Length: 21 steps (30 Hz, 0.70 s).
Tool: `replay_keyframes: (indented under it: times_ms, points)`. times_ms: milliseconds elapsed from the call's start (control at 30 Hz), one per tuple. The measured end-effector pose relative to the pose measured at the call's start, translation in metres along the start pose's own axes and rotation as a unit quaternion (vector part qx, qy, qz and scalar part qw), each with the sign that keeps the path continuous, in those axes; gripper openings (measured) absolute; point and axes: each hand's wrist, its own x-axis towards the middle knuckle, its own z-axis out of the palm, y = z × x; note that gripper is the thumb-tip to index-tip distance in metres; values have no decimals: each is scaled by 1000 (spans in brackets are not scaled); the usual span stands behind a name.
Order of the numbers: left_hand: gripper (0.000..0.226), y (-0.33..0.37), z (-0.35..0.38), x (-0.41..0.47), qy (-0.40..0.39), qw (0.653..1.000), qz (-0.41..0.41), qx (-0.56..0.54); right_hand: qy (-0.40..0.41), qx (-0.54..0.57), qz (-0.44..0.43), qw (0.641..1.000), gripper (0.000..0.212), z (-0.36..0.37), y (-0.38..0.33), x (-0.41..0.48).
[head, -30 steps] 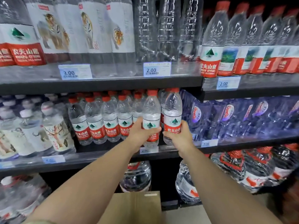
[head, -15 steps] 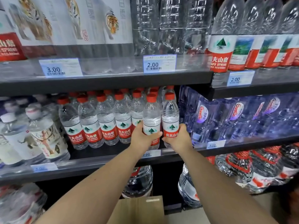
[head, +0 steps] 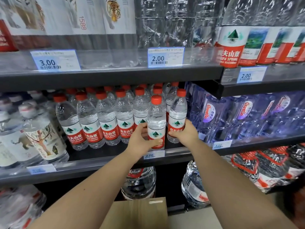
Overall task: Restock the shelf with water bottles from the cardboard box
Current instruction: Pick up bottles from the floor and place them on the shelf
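Note:
My left hand (head: 142, 140) grips a red-capped water bottle (head: 156, 118) with a red and white label, standing at the front edge of the middle shelf (head: 105, 160). My right hand (head: 185, 133) holds a second such bottle (head: 177, 113) just to its right, a little deeper in. Both stand upright at the right end of a row of matching bottles (head: 105, 119). A flap of the cardboard box (head: 137, 214) shows at the bottom centre, below my arms.
Blue wrapped bottle packs (head: 239, 113) fill the middle shelf right of my hands. Animal-label bottles (head: 38, 138) stand at the left. The upper shelf (head: 115, 75) hangs close over the caps. Large jugs (head: 140, 182) sit on the bottom shelf.
Both hands have pushed the two bottles farther onto the middle shelf, closer to the row. The view has moved in toward the shelf.

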Motion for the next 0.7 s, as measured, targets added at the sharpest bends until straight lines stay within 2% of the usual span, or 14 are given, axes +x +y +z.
replay_keyframes:
  times_ms: [233,333,400,467,567,633,700]
  points:
    - [74,-14,-15,4,-34,998,13,51,39,-61,-9,997,59,14,-4,15]
    - [66,-17,-16,3,-35,997,14,74,26,-42,-22,999,59,7,-1,12]
    - [65,-14,-15,1,-28,996,17,83,49,-19,-38,998,55,1,-1,5]
    - [63,-9,-12,-2,-21,995,21,91,71,17,-79,994,39,-4,-2,-7]
    - [58,-3,-4,-6,-9,994,24,105,2,56,-124,991,27,-10,1,-25]
    - [57,2,3,-7,-1,993,25,114,-83,66,-111,988,32,-13,4,-36]
    - [54,6,9,-6,-1,993,27,117,-119,45,-109,986,41,-13,8,-43]
